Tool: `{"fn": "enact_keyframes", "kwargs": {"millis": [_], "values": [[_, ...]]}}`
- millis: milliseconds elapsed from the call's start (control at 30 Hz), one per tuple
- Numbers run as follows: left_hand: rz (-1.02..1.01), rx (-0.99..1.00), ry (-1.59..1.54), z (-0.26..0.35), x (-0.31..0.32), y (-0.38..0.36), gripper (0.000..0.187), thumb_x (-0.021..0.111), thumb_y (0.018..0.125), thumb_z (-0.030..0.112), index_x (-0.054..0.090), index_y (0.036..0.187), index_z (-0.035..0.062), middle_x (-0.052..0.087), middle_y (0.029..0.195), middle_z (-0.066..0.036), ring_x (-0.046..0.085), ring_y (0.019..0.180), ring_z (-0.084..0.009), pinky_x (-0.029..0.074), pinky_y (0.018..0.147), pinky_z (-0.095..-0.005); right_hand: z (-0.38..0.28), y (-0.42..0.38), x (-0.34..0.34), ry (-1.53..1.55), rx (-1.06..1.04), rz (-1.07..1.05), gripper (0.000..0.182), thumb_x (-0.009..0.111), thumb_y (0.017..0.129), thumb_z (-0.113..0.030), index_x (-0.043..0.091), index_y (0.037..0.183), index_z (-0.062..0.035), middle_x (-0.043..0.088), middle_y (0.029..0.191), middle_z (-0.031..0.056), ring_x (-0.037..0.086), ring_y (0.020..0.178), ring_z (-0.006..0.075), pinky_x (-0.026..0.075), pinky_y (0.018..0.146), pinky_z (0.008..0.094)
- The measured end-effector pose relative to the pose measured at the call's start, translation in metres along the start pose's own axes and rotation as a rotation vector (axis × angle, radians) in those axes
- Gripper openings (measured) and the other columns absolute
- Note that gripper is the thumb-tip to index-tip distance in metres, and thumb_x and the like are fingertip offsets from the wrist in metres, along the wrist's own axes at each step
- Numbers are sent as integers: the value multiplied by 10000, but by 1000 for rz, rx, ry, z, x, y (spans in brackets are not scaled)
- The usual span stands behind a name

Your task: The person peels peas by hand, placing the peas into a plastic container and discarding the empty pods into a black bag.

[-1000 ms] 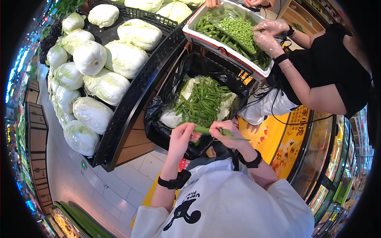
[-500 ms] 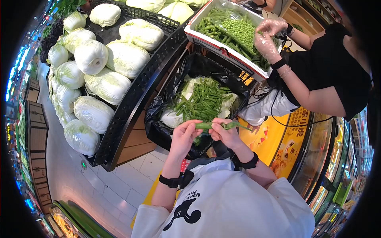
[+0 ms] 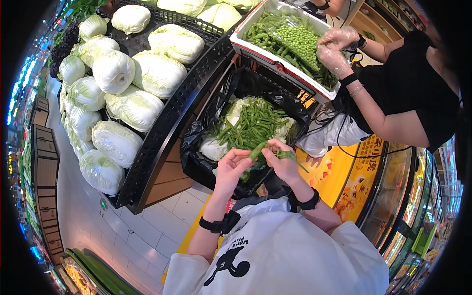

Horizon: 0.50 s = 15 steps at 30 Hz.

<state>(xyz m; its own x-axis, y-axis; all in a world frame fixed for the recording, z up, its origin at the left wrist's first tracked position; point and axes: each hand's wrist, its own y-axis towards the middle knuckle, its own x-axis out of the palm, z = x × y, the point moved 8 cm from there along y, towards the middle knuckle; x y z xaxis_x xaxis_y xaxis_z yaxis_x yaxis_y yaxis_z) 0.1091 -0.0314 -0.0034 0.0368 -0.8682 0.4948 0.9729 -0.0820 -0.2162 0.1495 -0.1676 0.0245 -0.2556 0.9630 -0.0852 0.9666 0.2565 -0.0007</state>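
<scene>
A green pea pod point(image 3: 257, 150) is held between my two hands, tilted, over the bin. My left hand point(image 3: 231, 168) pinches its lower left end. The fingers of my right hand point(image 3: 282, 161) are closed on its other end, where a thin green stem point(image 3: 301, 166) trails out to the right. Whether the pod is split cannot be made out. Beneath my hands, a heap of empty-looking green pods point(image 3: 251, 120) and pale cabbage leaves point(image 3: 212, 148) fills a bin lined with a black plastic bag point(image 3: 191, 142).
Napa cabbages point(image 3: 160, 73) crowd a black slatted display point(image 3: 162, 113) on the left. Beyond the bin, a white foam box point(image 3: 275, 61) holds pods and bagged shelled peas point(image 3: 297, 42). A co-worker's gloved hands point(image 3: 334, 51) work over its right end.
The pod has gone from nearly level to tilted, and my hands have drawn closer together. My right hand has turned inward over its end. The co-worker's hands have shifted slightly.
</scene>
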Motion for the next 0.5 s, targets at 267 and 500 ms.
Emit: {"fn": "enact_keyframes", "kwargs": {"millis": [267, 500], "values": [[-86, -48, 191, 1, 11, -3, 174, 622, 780, -19, 504, 907, -3, 592, 860, -44, 567, 809, -69, 460, 741, -196, -3, 3, 11, 69, -32, -37, 122, 516, 880, -128, 550, 874, -11, 497, 658, -24, 402, 532, 20, 315, 472, 177], [-105, 9, 515, 19, 20, 0, 95, 549, 857, 73, 491, 842, -1, 559, 714, -15, 569, 675, -54, 456, 582, -186, -5, 4, 11, -129, -35, -65, 143, 542, 864, -143, 516, 802, -17, 441, 608, -25, 377, 551, 34, 315, 491, 207]]}}
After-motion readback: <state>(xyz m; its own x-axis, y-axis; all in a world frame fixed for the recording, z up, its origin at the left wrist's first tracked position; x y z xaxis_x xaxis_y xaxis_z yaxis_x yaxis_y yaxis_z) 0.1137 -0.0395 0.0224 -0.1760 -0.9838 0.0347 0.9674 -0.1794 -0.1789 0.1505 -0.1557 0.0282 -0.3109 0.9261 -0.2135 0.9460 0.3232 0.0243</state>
